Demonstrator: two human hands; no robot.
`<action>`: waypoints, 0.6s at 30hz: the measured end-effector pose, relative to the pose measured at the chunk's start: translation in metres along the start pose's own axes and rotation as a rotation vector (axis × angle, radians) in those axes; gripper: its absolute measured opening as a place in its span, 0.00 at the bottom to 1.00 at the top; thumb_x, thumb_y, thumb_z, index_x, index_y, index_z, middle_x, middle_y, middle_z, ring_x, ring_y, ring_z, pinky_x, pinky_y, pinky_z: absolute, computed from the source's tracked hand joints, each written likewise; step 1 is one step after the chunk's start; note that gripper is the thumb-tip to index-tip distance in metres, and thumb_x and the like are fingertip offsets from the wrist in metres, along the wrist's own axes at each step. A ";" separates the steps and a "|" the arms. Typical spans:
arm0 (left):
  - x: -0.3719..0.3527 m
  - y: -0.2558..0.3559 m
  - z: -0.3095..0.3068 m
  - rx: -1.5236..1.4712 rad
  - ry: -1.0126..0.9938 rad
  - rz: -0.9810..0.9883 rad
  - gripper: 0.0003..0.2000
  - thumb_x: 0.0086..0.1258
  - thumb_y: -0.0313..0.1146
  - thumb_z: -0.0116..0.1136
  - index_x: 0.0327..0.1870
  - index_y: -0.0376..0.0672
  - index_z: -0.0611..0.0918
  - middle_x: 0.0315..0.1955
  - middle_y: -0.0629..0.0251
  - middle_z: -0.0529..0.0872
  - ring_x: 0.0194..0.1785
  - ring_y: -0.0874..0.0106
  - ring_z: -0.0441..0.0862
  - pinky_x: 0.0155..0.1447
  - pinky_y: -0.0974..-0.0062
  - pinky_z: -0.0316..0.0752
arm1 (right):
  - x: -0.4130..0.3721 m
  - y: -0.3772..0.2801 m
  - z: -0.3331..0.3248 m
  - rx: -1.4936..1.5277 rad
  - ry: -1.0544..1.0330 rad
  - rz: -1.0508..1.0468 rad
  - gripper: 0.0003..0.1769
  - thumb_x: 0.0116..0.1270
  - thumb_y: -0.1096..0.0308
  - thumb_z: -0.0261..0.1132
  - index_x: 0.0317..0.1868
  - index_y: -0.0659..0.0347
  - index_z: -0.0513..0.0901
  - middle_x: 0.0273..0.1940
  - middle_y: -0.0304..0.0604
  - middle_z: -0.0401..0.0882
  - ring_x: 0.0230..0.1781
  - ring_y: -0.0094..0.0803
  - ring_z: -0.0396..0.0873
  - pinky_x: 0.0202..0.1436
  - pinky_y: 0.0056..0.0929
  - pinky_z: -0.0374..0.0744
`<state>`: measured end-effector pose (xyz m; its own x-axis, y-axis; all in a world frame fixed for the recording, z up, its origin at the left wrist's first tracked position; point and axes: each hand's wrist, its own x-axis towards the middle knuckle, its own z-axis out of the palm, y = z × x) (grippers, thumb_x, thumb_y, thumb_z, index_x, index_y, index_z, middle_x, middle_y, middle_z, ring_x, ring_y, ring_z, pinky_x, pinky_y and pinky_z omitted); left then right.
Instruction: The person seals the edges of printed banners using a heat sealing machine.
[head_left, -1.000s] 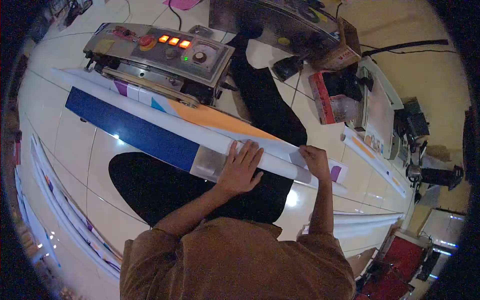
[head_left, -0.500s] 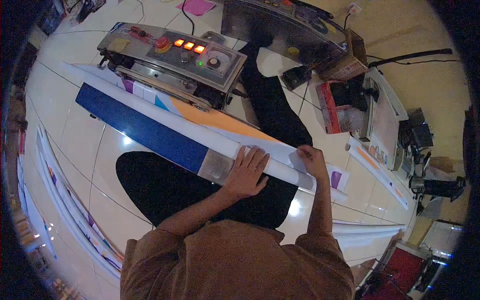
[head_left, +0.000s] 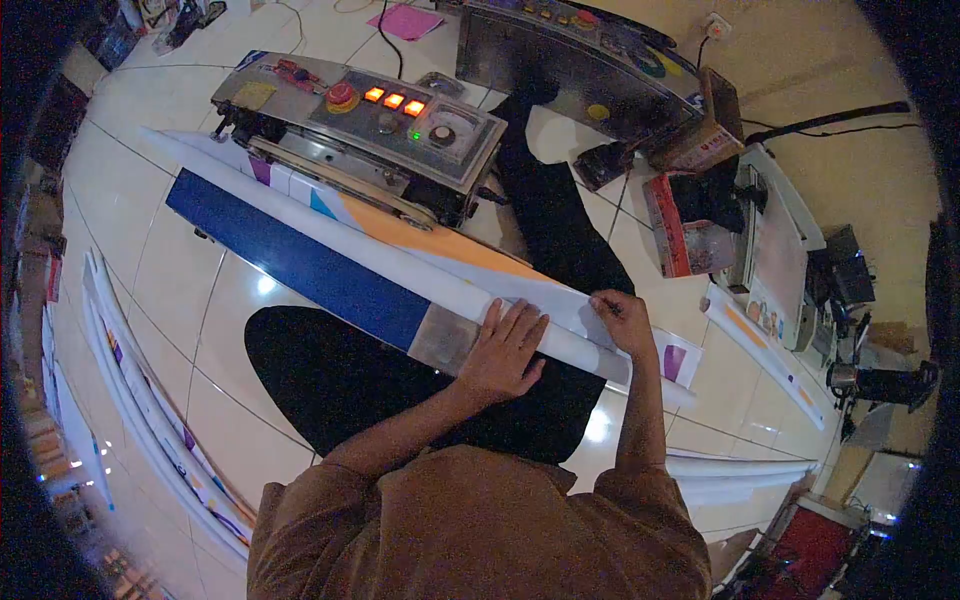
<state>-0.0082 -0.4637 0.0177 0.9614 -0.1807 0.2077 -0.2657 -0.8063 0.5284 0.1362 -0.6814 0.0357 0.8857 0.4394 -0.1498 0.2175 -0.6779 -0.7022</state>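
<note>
A long white rolled sheet (head_left: 390, 261) lies slantwise across my lap, in front of a blue metal board (head_left: 300, 262) with a bare silver end (head_left: 443, 340). My left hand (head_left: 505, 355) rests flat on the roll, fingers stretched out. At the roll's right part, my right hand (head_left: 622, 322) pinches the edge of a printed banner sheet (head_left: 450, 248) with orange and purple areas. The banner's upper edge runs along a band sealing machine (head_left: 370, 130) with a red knob, three lit orange switches and a dial.
Behind the sealer stands a second, similar machine (head_left: 570, 70). A cardboard box (head_left: 705, 120) and a red-sided box (head_left: 668, 225) sit at the right. Rolled banners lie on the tiled floor at the left (head_left: 150, 400) and right (head_left: 765, 355). A pink sheet (head_left: 408, 22) lies farther back.
The whole view has shifted slightly, so things appear a little farther right and down. Both hands keep nearly the same places on the roll and the sheet.
</note>
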 end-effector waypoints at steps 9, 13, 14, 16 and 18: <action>0.000 -0.001 -0.001 0.030 0.004 0.025 0.33 0.63 0.46 0.57 0.67 0.37 0.68 0.65 0.50 0.68 0.73 0.53 0.57 0.76 0.40 0.41 | -0.042 0.026 -0.040 -0.125 -0.004 -0.055 0.09 0.65 0.69 0.66 0.42 0.65 0.86 0.38 0.49 0.86 0.36 0.35 0.83 0.42 0.31 0.80; 0.002 0.002 -0.004 0.059 -0.030 0.013 0.32 0.63 0.46 0.56 0.67 0.36 0.69 0.64 0.50 0.68 0.73 0.53 0.58 0.76 0.42 0.41 | -0.053 0.045 -0.057 -0.052 -0.010 0.116 0.10 0.66 0.68 0.65 0.43 0.64 0.85 0.40 0.49 0.85 0.40 0.39 0.84 0.46 0.32 0.81; 0.002 0.001 -0.002 0.068 -0.026 0.015 0.32 0.64 0.46 0.54 0.66 0.36 0.69 0.65 0.50 0.67 0.73 0.54 0.58 0.77 0.43 0.41 | -0.051 0.045 -0.057 -0.032 -0.014 0.113 0.10 0.65 0.68 0.66 0.43 0.64 0.85 0.40 0.49 0.86 0.40 0.37 0.84 0.47 0.32 0.80; 0.001 0.001 0.000 0.072 -0.031 0.006 0.32 0.64 0.46 0.55 0.67 0.37 0.68 0.65 0.50 0.67 0.73 0.53 0.57 0.77 0.42 0.41 | -0.046 0.044 -0.054 -0.042 -0.026 0.126 0.11 0.65 0.66 0.66 0.43 0.65 0.85 0.41 0.50 0.85 0.41 0.38 0.84 0.48 0.33 0.80; 0.001 0.000 0.000 0.080 -0.039 -0.002 0.33 0.64 0.46 0.56 0.68 0.38 0.67 0.66 0.50 0.67 0.74 0.52 0.56 0.76 0.41 0.40 | -0.040 0.046 -0.054 -0.047 -0.038 0.139 0.13 0.65 0.64 0.67 0.42 0.66 0.84 0.41 0.50 0.85 0.41 0.38 0.84 0.49 0.33 0.80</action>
<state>-0.0074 -0.4638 0.0177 0.9644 -0.1995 0.1735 -0.2585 -0.8489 0.4610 0.1326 -0.7616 0.0472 0.8928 0.3605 -0.2700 0.1136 -0.7603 -0.6395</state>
